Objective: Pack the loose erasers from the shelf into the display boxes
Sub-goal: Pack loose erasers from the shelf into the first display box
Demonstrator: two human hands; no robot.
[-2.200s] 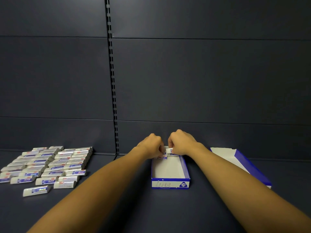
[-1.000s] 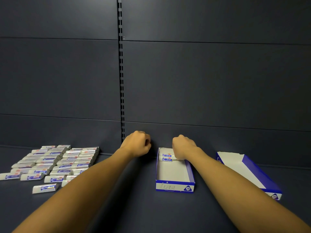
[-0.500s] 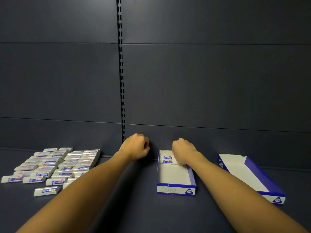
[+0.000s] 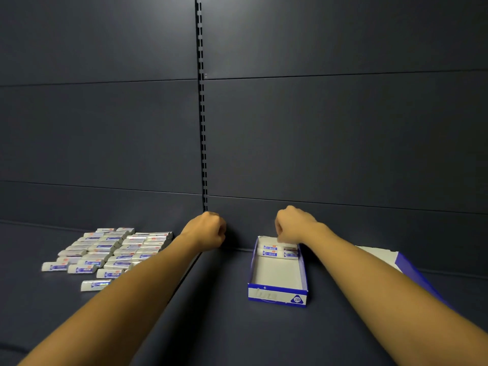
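Note:
A blue and white display box (image 4: 277, 297) lies open on the dark shelf, with a few wrapped erasers (image 4: 270, 251) in a row at its far end. My right hand (image 4: 293, 225) hovers over that far end, fingers curled down, fingertips just above the erasers; I see nothing held in them. My left hand (image 4: 206, 231) is a closed fist to the left of the box, near the back wall, holding nothing I can see. Several loose erasers (image 4: 111, 252) lie in rows on the shelf at the left.
A second open display box (image 4: 412, 268) lies at the right, partly hidden behind my right forearm. A slotted upright (image 4: 202, 128) runs up the dark back wall. Bare shelf lies between the loose erasers and the box.
My left hand left the box and moved to its left side. My right hand has risen slightly off the erasers at the box's far end.

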